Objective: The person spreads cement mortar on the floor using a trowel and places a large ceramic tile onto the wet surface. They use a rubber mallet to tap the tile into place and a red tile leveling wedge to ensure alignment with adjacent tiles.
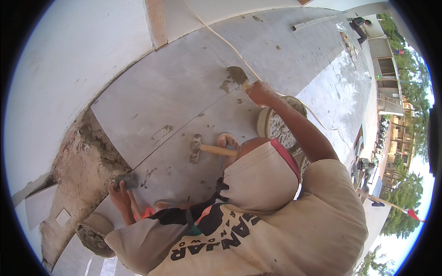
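My right hand (262, 94) is closed around the wooden grip of a trowel (237, 75); its blade is over the grey floor tiles (184, 83), beside a smear of mortar at a joint. At the lower left my left hand (120, 198) grips a mallet (127, 180) with a dark head and a wooden handle, close to the tile edge. Between my arms a hammer (195, 148) with a worn metal head lies by my foot (227, 140), its wooden handle partly hidden behind my knee. A bucket (263, 122) of wet grey mortar stands under my right forearm.
A mortar-crusted bucket (95, 233) is at the lower left, beside rough bare ground (76, 170) along the white wall (78, 55). A pale cable (230, 46) crosses the tiles. A long straightedge (315, 23) lies farther off. Other people (359, 30) are at the far right.
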`<state>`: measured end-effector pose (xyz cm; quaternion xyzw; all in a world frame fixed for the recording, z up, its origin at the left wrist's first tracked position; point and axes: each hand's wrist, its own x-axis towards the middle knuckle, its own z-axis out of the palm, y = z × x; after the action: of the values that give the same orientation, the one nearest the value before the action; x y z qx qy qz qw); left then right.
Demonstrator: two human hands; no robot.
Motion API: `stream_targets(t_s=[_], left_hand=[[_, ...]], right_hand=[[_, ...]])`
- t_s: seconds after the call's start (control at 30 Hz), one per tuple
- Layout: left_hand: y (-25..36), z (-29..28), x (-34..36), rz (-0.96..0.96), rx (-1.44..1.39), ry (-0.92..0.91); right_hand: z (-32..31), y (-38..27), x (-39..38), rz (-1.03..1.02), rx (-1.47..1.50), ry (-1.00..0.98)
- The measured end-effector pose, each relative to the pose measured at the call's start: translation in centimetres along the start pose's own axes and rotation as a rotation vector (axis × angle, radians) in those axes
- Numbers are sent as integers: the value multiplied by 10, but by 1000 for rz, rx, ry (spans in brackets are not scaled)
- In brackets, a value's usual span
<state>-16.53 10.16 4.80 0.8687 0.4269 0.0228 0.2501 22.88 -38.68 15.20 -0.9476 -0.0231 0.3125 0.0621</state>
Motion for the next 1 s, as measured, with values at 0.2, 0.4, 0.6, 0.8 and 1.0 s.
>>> stream_targets(t_s=[0.2,0.4,0.6,0.8,1.0], left_hand=[[-12,4,-5,70,-20,86],[-1,2,-7,-44,38,-24],[7,-6,-14,-17,7,50],[17,2,-14,-29,-75,21],[5,-2,-14,10,7,50]], right_hand=[[-26,15,-19,-23,106,-40],[10,12,4,154,215,25],[-11,12,-5,109,249,-12],[9,25,18,64,272,123],[12,8,20,-23,232,249]])
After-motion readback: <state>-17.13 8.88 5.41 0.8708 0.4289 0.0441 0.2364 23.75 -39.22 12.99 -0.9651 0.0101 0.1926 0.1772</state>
